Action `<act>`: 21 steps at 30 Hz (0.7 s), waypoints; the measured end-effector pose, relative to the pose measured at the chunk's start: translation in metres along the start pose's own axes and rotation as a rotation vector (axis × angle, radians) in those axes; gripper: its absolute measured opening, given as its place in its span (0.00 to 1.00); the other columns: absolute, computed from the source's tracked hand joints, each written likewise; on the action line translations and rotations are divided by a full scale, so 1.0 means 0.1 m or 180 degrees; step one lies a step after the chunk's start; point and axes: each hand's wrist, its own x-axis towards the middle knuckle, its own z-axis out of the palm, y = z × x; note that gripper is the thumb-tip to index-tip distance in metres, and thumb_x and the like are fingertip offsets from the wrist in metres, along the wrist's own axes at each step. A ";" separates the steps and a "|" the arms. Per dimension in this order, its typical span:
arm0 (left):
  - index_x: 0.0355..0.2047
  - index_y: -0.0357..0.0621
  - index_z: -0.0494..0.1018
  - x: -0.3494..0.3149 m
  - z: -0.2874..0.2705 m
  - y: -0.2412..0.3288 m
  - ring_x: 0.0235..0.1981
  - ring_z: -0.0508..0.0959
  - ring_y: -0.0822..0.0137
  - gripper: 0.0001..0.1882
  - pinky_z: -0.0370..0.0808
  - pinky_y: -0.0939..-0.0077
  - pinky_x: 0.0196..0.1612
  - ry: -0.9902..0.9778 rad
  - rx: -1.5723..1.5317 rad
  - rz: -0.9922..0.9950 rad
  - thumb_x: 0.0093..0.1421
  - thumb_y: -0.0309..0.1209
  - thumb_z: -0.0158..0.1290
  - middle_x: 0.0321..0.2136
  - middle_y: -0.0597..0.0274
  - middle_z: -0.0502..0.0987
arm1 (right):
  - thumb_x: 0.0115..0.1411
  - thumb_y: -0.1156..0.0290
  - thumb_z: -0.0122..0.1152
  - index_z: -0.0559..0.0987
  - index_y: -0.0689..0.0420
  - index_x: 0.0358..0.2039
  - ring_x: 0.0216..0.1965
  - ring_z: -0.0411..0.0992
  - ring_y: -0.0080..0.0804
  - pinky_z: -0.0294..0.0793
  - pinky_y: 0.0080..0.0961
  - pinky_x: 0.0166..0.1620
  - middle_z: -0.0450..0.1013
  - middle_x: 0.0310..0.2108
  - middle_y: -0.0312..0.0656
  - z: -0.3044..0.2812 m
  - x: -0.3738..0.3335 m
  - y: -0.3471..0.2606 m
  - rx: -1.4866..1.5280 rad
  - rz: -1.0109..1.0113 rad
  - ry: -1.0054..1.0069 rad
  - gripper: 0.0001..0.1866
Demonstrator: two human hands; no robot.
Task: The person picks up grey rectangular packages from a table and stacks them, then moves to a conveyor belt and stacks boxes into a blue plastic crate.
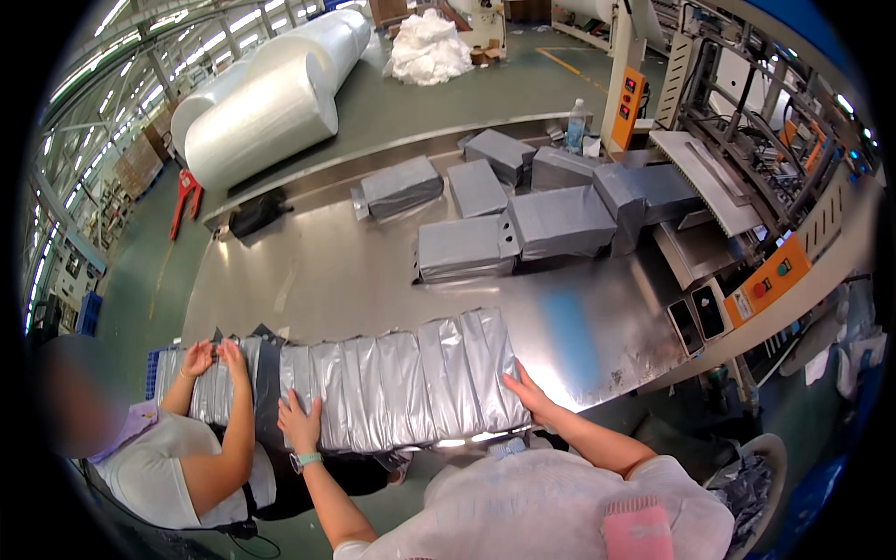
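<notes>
A row of silver-grey plastic bag bundles [401, 383], packed side by side, lies along the near edge of the metal table. My left hand [301, 425] rests on the row's left end with its fingers spread, a watch on the wrist. At the right end, my right hand [530, 392] lies against the side of the last bundle, fingers stretched out and partly hidden by the angle. The row sits between my two palms. Left of it, darker grey bundles [268, 392] stand close to my left hand.
A co-worker [187, 448] at the left raises both hands over more bundles. Larger grey stacks [560, 222] lie on the table's far side [327, 271]. A machine with an orange control panel [770, 280] and two phones [698, 317] borders the right. A bottle [576, 123] stands behind.
</notes>
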 end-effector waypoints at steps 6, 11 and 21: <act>0.63 0.43 0.57 -0.34 -0.07 0.72 0.65 0.50 0.37 0.36 0.50 0.33 0.60 -0.0221 -0.0066 0.0002 0.60 0.51 0.49 0.64 0.36 0.52 | 0.67 0.51 0.46 0.60 0.61 0.62 0.62 0.58 0.34 0.58 0.33 0.63 0.61 0.61 0.45 -0.21 0.08 0.18 0.1171 -0.0042 0.0092 0.32; 0.61 0.42 0.59 -0.98 -0.13 1.84 0.65 0.51 0.39 0.42 0.49 0.33 0.61 -0.0117 -0.0857 0.1463 0.52 0.51 0.58 0.62 0.36 0.55 | 0.66 0.54 0.51 0.71 0.58 0.50 0.48 0.68 0.33 0.67 0.36 0.52 0.70 0.46 0.41 -0.55 0.34 0.38 0.1283 0.0004 0.0739 0.21; 0.58 0.42 0.64 -1.60 -0.36 2.35 0.58 0.65 0.49 0.29 0.65 0.56 0.57 -0.0852 -0.1626 0.3542 0.60 0.43 0.54 0.56 0.47 0.66 | 0.56 0.75 0.53 0.72 0.64 0.46 0.52 0.64 0.51 0.61 0.42 0.57 0.66 0.49 0.54 -1.09 0.77 0.34 -0.3345 -0.2089 0.2324 0.17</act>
